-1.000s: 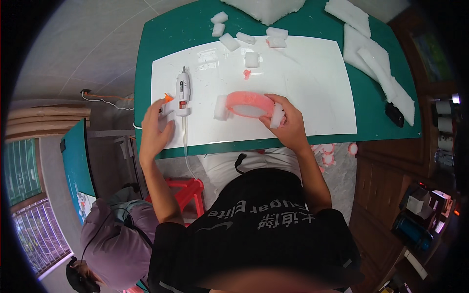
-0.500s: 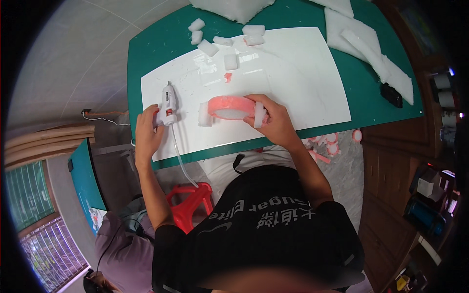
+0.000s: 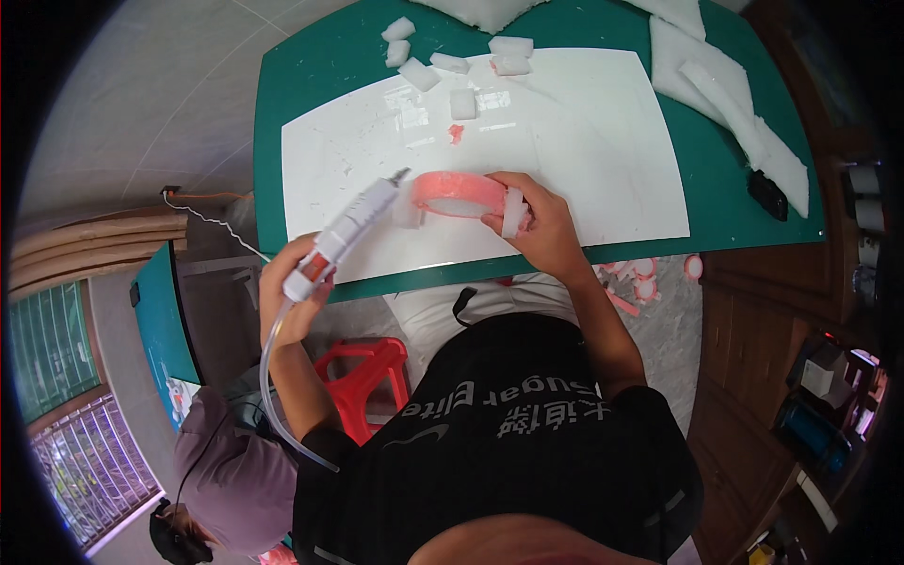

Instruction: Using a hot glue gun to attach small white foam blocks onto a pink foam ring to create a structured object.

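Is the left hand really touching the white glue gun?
Touching. The head view shows the left hand wrapped around the rear part of the white glue gun, with no gap between them.

The green table [image 3: 306, 71] carries a white sheet [image 3: 584, 169]; beyond it lie foam blocks [image 3: 397, 54], rightward foam slabs [image 3: 702, 71] and a black object [image 3: 767, 195].

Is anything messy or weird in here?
Yes: pink-and-white pieces lie scattered on the floor at right, as if dropped, while white foam blocks sit on the table. A ragged pink scrap also lies alone on the white sheet.
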`<action>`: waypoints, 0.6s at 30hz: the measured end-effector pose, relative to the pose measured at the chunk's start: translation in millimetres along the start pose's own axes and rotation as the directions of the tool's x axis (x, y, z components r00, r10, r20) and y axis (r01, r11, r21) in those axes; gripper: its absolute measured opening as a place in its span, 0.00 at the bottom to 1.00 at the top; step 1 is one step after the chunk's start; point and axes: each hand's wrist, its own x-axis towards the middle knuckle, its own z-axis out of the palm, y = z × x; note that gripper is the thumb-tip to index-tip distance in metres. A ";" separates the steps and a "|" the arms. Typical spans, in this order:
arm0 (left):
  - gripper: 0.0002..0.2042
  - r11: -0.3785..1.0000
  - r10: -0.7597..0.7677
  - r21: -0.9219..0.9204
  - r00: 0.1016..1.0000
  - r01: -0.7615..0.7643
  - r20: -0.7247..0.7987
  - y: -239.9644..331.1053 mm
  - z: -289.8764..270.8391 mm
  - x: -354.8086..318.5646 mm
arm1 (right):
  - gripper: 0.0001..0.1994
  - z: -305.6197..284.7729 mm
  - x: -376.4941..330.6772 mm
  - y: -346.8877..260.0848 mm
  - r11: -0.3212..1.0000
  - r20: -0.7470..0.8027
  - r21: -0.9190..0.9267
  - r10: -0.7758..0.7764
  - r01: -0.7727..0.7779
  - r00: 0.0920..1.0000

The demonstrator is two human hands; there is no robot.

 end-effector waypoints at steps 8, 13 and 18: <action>0.20 0.967 -0.043 0.253 0.997 0.024 0.070 7.8 16.6 -3.9 | 0.23 2.1 -3.2 1.5 0.999 -0.008 -0.022 -0.048 0.048 0.999; 0.17 0.986 -0.143 0.081 0.990 0.143 -0.002 9.8 13.2 -7.0 | 0.22 4.7 -2.2 1.7 0.991 -0.018 -0.052 -0.126 0.125 0.992; 0.15 0.988 -0.105 0.125 0.992 0.095 0.074 19.4 7.2 4.8 | 0.21 5.9 -2.8 2.3 0.988 -0.019 -0.074 -0.140 0.138 0.990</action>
